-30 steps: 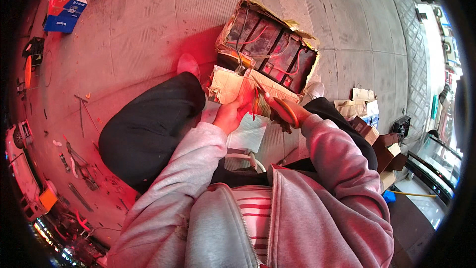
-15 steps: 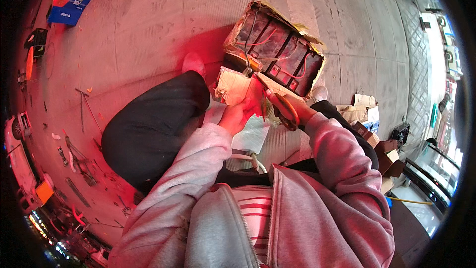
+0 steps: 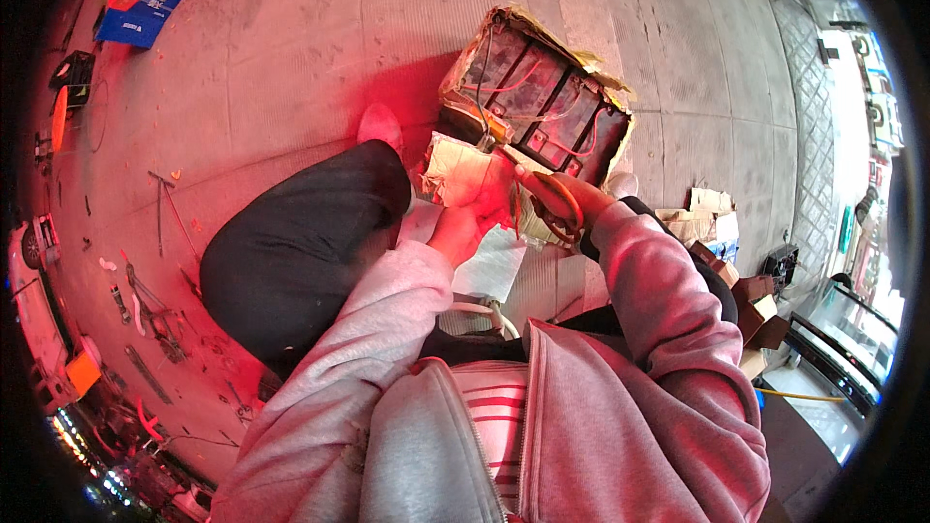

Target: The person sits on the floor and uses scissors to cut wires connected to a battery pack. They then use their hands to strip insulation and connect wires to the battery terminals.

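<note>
An open, torn cardboard box [image 3: 616, 87] stands on the floor in front of me, holding dark battery blocks [image 3: 557, 89] joined by thin red wires. At its near edge, my left hand [image 3: 490, 186] is closed beside a tan cardboard flap [image 3: 451, 167]; what its fingers pinch is hidden. My right hand [image 3: 550, 192] is closed on a pair of scissors [image 3: 575, 205] with orange-brown loop handles. Their blades point up and left, toward my left fingertips and the box's near edge. A dark cable [image 3: 483, 87] runs down the box's left part toward that spot.
My bent left knee [image 3: 310, 232] is left of the hands. A pale sheet [image 3: 489, 266] lies below them. Hand tools [image 3: 155, 315] are scattered at left, a blue-and-white carton [image 3: 142, 2] at far left. Cardboard pieces [image 3: 712, 213] lie at right.
My right hand has shifted slightly up and left with the scissors, and the handles have turned a little. My left hand stays in nearly the same place.
</note>
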`<state>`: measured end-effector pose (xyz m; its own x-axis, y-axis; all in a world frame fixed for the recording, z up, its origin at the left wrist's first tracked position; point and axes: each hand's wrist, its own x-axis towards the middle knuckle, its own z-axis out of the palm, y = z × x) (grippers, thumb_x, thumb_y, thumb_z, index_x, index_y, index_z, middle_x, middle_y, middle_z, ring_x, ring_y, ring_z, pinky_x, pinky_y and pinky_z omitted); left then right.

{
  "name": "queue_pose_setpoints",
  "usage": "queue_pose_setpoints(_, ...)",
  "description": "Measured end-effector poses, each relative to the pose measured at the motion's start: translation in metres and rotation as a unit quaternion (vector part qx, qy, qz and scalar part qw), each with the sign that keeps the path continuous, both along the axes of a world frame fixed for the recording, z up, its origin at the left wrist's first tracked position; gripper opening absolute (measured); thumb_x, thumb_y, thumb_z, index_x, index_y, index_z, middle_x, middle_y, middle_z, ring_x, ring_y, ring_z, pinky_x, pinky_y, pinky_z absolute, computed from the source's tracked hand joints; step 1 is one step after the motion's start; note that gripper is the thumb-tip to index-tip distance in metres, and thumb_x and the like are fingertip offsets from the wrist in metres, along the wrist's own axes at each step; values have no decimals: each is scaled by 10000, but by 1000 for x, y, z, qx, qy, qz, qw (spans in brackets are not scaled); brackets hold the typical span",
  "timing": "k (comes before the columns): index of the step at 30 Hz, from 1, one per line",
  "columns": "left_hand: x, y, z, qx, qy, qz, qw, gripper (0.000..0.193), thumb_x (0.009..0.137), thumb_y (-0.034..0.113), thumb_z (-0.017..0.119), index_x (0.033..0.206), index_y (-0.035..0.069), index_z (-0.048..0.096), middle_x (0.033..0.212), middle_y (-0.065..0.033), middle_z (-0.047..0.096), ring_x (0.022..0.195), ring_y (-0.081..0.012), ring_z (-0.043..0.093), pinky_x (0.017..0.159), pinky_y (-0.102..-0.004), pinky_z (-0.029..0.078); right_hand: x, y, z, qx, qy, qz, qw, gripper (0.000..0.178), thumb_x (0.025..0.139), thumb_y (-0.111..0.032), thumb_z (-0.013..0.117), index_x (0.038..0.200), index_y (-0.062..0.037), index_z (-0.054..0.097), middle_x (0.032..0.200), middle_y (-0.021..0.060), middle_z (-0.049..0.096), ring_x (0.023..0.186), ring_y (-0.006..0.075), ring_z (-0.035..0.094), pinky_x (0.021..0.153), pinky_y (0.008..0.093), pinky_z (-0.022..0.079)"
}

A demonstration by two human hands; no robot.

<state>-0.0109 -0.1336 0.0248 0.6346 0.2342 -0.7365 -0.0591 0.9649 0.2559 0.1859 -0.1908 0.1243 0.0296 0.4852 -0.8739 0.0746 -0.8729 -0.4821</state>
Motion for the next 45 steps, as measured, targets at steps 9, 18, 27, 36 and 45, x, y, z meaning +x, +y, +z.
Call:
queue_pose_setpoints(9,0,-5,19,110,7,-12,994,258,988,90,532,1233,52,604,1124,-67,676,974,-197,669,822,-351,569,16,-12,17,-2,51,-59,997,730,892,-775,433,682,-79,507,460,37,436,312,153,426,292,315,328)
queue_pose_setpoints(18,5,-26,46,-11,66,29,997,243,1025,202,479,1157,56,622,1005,-92,714,860,-202,685,737,-323,556,12,-62,61,60,-95,-204,972,558,956,-629,505,749,-110,515,483,-25,422,319,107,343,309,262,258)
queue_pose_setpoints(27,-11,-27,19,-73,107,-126,984,335,997,412,478,1064,113,614,942,-104,686,922,-304,663,825,-460,522,-47,-83,-1,192,-362,-206,889,341,846,-272,782,953,-6,600,788,70,646,715,178,616,662,334,498)
queue_pose_setpoints(36,-4,-23,4,-137,70,-176,972,328,989,415,437,1014,146,624,964,-65,669,970,-285,644,888,-470,477,-76,-87,-12,231,-264,-219,911,388,782,-125,843,1053,-13,588,863,-3,617,758,95,562,698,250,491)
queue_pose_setpoints(45,-6,-70,-14,-108,40,-45,992,298,980,422,460,993,186,641,969,-7,672,929,-210,610,938,-439,440,-83,-24,2,164,-465,-49,868,352,837,-315,712,1033,-54,582,929,182,687,863,375,681,732,488,531)
